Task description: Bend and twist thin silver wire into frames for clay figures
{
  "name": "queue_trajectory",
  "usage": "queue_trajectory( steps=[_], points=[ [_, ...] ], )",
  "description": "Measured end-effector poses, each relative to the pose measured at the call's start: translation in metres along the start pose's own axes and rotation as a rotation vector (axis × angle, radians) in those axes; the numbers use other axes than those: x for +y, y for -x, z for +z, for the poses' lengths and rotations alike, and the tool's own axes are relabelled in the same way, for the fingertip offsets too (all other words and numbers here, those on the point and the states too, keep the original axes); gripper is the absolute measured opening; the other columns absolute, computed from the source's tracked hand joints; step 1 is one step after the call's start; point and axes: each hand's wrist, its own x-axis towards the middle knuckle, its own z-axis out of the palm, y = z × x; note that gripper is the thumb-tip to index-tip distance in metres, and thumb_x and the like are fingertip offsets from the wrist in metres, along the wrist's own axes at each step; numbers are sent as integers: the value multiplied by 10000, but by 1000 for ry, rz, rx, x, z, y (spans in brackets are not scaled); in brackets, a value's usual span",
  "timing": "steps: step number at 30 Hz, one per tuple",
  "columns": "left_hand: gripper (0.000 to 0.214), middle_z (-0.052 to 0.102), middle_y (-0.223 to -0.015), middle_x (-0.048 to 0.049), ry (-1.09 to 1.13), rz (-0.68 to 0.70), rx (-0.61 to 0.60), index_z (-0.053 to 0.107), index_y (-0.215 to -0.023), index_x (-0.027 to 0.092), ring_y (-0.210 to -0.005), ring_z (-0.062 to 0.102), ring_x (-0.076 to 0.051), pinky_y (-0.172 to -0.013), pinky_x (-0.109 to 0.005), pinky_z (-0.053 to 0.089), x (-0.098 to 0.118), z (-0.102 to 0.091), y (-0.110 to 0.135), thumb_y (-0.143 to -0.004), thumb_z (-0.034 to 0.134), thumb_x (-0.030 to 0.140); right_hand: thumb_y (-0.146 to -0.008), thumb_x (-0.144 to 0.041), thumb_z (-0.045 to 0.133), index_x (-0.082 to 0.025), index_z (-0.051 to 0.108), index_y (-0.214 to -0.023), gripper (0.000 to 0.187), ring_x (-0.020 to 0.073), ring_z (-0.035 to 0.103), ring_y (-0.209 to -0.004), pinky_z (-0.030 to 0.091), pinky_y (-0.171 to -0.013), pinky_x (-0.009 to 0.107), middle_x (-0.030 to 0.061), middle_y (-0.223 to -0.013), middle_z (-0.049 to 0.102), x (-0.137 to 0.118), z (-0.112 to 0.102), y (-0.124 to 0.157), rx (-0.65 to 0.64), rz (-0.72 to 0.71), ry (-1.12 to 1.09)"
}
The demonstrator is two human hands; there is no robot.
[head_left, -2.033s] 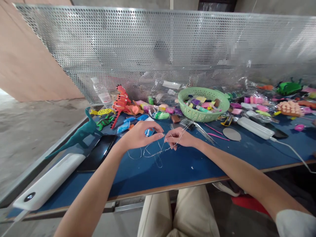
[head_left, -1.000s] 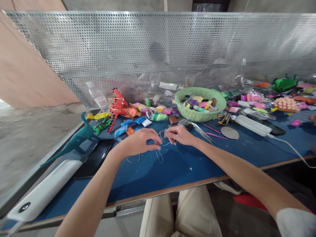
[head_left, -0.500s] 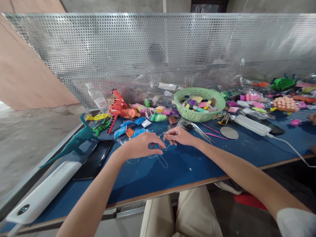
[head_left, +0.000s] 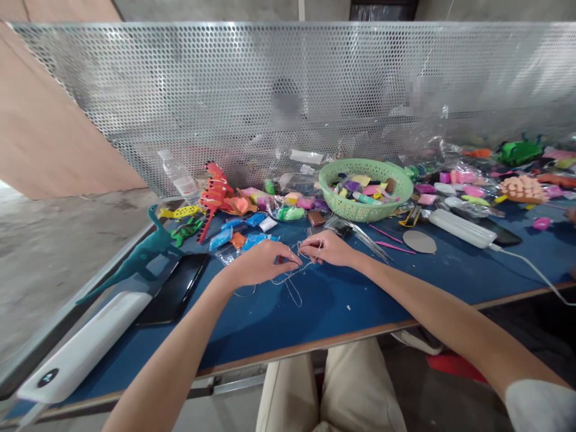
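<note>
Thin silvery wire (head_left: 294, 293), bent into loops, hangs between my hands just over the front of the blue table. My left hand (head_left: 258, 262) is closed, thumb and fingertips pinched on the wire. Close beside it on the right, my right hand (head_left: 332, 248) also pinches the wire, with fingers curled. The exact spot where the fingertips meet the wire is partly hidden. Right behind my hands lie blue clay packets (head_left: 220, 239) and a brown clay packet (head_left: 315, 218). A bundle of straight wires (head_left: 366, 240) lies to the right of my right hand.
A green basket (head_left: 346, 211) holds clay packets. Left stand a teal long-necked dinosaur (head_left: 139, 255), a red spiky figure (head_left: 215, 198), a phone (head_left: 175, 291) and a white power bank (head_left: 85, 348). A perforated metal screen (head_left: 225, 90) closes the back. Another person's hand (head_left: 570, 215) shows far right.
My left thumb and fingers have come together on the wire, from apart to pinched. The wire end that rose above my right hand no longer stands up there.
</note>
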Motion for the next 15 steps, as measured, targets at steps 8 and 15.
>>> queue_trajectory(
  steps=[8, 15],
  points=[
    [151, 771, -820, 1, -7, -154, 165, 781, -906, 255, -698, 680, -154, -617, -234, 444, 2, 12, -5, -848, 651, 305, -927, -502, 591, -156, 756, -939, 383, 125, 561, -487, 456, -503, 231, 10, -609, 651, 4, 1, 0, -6, -17, 17],
    [179, 755, -764, -4, -179, -229, 219, 802, -909, 281, -640, 636, -164, -609, -259, 392, 7, 14, -7, -844, 646, 339, -920, -482, 605, -161, 753, -942, 354, 137, 590, -527, 452, -503, 232, 13, -644, 664, 4, 2, 0, -18, -15, -1]
  ],
)
